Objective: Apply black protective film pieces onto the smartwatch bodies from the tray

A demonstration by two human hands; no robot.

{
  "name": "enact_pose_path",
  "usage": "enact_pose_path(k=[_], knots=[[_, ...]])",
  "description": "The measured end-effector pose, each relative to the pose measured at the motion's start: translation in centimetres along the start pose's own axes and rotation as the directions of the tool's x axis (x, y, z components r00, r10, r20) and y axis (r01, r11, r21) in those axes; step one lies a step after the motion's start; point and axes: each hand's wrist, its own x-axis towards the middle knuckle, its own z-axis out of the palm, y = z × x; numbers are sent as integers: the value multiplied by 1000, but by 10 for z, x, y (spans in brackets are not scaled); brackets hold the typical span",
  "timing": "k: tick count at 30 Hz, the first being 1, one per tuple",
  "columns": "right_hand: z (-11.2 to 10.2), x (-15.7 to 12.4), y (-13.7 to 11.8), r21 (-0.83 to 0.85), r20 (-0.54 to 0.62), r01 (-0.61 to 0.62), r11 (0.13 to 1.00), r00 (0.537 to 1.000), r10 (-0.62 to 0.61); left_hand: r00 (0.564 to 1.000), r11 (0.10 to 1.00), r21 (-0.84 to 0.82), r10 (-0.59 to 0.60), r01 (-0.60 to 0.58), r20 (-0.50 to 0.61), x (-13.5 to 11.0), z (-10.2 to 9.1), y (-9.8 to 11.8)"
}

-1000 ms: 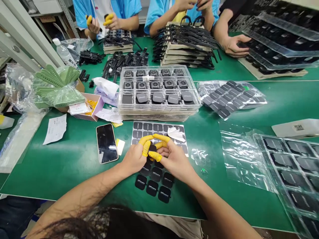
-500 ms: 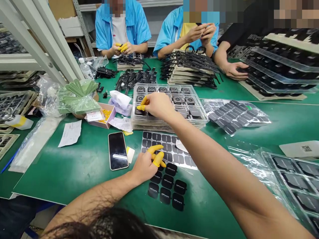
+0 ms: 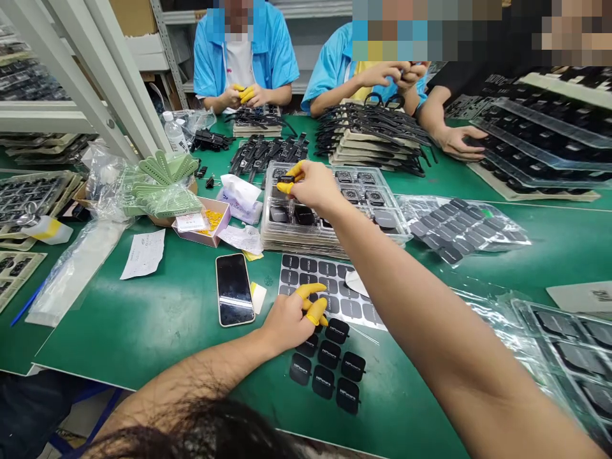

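The green table [image 3: 143, 319] has a phone [image 3: 234, 290] on it — also paper [image 3: 142, 254], stacked trays [image 3: 335, 239], black stickers [image 3: 329, 363].

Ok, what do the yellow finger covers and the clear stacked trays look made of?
The yellow finger cots look like thin latex or a similar rubber, matt and snug on the fingertips. The stacked trays look like clear moulded plastic, glossy, with light glare and the contents showing through.
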Motion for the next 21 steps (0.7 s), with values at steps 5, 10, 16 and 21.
enact_pose_path(k=[5, 10, 16, 21], knots=[[-39, -128, 33, 430, 47, 2, 903, 999, -25, 996, 996, 16, -90, 90, 11, 0, -4, 12], [-31, -237, 79, 603, 134, -287, 744, 956, 261, 997, 995, 53, -78, 79, -28, -3, -3, 12], [9, -255, 97, 644, 101, -214, 734, 975, 196, 997, 985, 168, -38, 49, -65, -4, -5, 9], [22, -265, 97, 677, 19, -157, 719, 980, 196, 995, 977, 205, 70, -53, -78, -6, -6, 5]])
